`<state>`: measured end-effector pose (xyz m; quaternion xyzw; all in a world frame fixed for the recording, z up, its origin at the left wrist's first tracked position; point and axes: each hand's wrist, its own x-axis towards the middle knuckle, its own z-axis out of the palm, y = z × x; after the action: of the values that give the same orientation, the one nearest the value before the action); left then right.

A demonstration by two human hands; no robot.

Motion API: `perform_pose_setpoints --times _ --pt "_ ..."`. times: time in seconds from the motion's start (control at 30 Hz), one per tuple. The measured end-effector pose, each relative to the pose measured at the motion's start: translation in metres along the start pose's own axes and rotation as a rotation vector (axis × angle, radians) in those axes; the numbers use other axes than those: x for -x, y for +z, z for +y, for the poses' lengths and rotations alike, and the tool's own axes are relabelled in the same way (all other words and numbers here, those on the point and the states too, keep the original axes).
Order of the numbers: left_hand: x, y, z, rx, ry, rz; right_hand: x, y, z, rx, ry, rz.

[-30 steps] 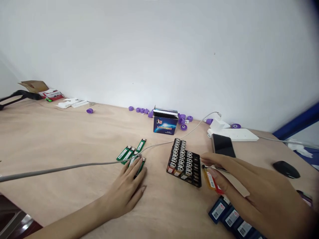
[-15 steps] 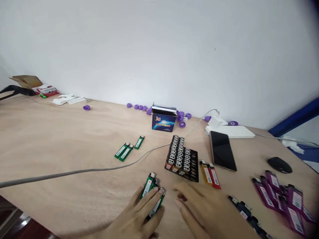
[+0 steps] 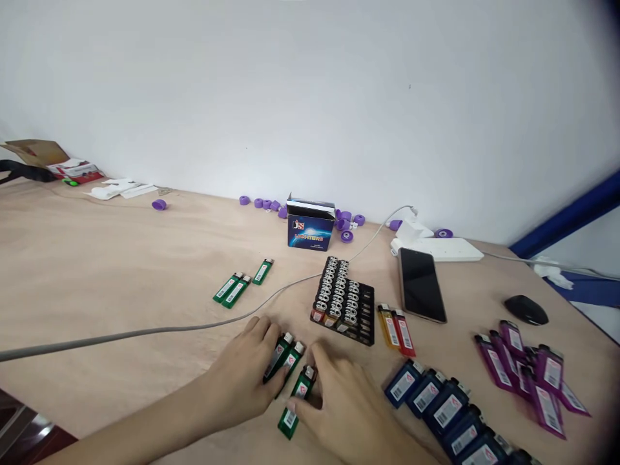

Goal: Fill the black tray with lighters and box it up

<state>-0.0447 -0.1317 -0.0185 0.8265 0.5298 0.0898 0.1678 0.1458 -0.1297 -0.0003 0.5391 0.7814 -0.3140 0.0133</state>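
Observation:
Three green lighters lie between my hands on the near part of the table. My left hand [image 3: 245,368] is closed around two of them, a left green lighter [image 3: 277,357] and a middle green lighter [image 3: 293,356], thumb on the near side. With thumb and curled index finger, my right hand [image 3: 356,403] grips the right green lighter [image 3: 303,389], which lies at a slant. Just beyond stands a black tray [image 3: 367,316] with rows of upright lighters, metal tops showing; its right side has bare slots. Three more green lighters [image 3: 236,292] rest farther left.
Right of the tray are a yellow lighter [image 3: 389,326], a red lighter [image 3: 403,334] and a phone [image 3: 421,284]. Several blue lighters [image 3: 445,411] and purple lighters [image 3: 546,400] lie at right, near a mouse [image 3: 526,309]. A lighter box [image 3: 310,231] stands behind; a grey cable [image 3: 159,330] crosses the table.
My right hand has moved left and taken hold of a green lighter. My left hand has shifted back left from lying over the lighters to gripping two. The blue lighters are now uncovered.

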Motion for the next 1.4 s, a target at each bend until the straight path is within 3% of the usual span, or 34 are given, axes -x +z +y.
perform_pose_setpoints --times 0.17,0.4,0.5,0.7,0.8,0.9,1.1,1.23,1.4 --pt "-0.015 -0.012 0.018 -0.029 -0.053 -0.159 0.003 -0.008 0.004 -0.081 0.040 -0.028" --pt "-0.020 0.000 0.041 -0.051 -0.017 -0.243 0.010 0.019 0.037 -0.460 -0.009 0.165" --pt "-0.019 0.018 0.042 -0.126 0.054 -0.202 0.013 0.030 0.047 -0.631 -0.090 0.178" --pt "-0.019 0.052 0.028 -0.114 0.160 0.023 0.012 0.035 0.054 -0.762 -0.237 0.215" --pt "-0.020 0.050 0.023 0.101 0.183 0.090 0.013 0.033 0.056 -0.856 -0.279 0.280" --pt "-0.022 0.039 0.023 0.504 0.110 0.084 0.013 0.032 0.059 -0.957 -0.221 0.346" --pt "-0.029 0.035 0.023 1.356 -0.023 -0.182 0.007 0.026 0.058 -1.110 -0.159 0.316" --pt "-0.026 0.037 0.026 1.577 -0.082 -0.211 0.002 0.024 0.058 -1.117 -0.168 0.190" --pt "-0.023 0.038 0.031 1.688 -0.196 -0.253 0.001 0.026 0.061 -1.140 -0.124 0.100"
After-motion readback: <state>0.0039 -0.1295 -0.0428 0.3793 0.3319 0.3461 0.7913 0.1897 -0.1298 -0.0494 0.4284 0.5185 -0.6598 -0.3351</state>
